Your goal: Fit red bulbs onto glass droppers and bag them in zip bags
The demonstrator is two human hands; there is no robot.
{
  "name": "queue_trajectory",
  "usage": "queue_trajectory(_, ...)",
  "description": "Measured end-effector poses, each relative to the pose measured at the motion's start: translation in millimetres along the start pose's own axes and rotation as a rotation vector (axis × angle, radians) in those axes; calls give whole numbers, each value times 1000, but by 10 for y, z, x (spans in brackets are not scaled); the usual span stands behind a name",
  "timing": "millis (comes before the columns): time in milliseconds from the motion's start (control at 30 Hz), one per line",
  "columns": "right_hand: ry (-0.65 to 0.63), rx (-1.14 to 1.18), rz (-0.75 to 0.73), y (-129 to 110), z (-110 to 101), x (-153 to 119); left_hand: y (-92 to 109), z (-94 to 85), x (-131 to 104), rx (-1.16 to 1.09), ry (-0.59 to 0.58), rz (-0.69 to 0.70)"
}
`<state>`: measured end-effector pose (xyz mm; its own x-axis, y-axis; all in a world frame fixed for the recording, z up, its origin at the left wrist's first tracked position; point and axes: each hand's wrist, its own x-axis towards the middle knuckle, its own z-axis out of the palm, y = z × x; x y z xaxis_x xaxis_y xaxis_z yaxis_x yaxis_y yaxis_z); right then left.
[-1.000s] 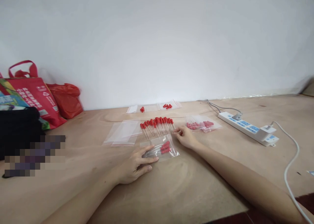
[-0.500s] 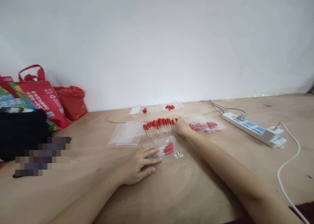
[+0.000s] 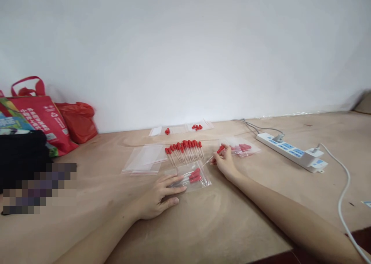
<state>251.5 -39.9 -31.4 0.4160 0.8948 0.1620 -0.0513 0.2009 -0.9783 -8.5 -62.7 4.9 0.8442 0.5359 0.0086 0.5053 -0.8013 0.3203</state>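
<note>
My right hand [image 3: 227, 164] pinches a dropper [image 3: 220, 149] that has a red rubber bulb and a thin clear stem. The stem points down and left toward the zip bag [image 3: 206, 182] in front of me. Several red-bulbed droppers lie inside that clear bag. Across its left part rests my left hand [image 3: 161, 197], fingers spread and palm down. Just beyond the bag, a row of loose droppers [image 3: 185, 147] lies side by side with bulbs pointing away. Right of the row is a filled zip bag [image 3: 251, 150] with red bulbs showing through.
Flat plastic bags [image 3: 142, 159] are stacked left of the row. Loose red bulbs [image 3: 197, 127] lie near the wall. A white power strip [image 3: 290, 151] with cables stands at right. A red tote bag [image 3: 43, 119] and a red plastic bag [image 3: 77, 121] are at left.
My right hand has moved from the right end of the row toward me and to the right, carrying a dropper out of it. The left hand stays on the bag; the view has shifted slightly.
</note>
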Motion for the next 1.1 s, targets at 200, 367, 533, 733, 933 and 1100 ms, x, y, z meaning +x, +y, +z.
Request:
queue_trajectory(200, -88, 187, 42, -7, 151, -110, -5, 29, -16, 6, 3, -4)
queue_trajectory(367, -242, 127, 81, 24, 172, -178, -10, 49, -28, -34, 25, -7)
queue_trajectory(533, -391, -119, 93, 21, 124, -153, 9, 30, -17, -62, 29, -15)
queue_trajectory(733, -551, -74, 138, 19, 124, -149, 3, 35, -14, -68, 24, -24)
queue_trajectory(933, -390, -184, -58, 66, 100, -141, -7, 46, -19, -82, 64, -5)
queue_trajectory(1100, -448, -355, -263, 47, 67, -140, 17, 29, -24, -75, 58, -17)
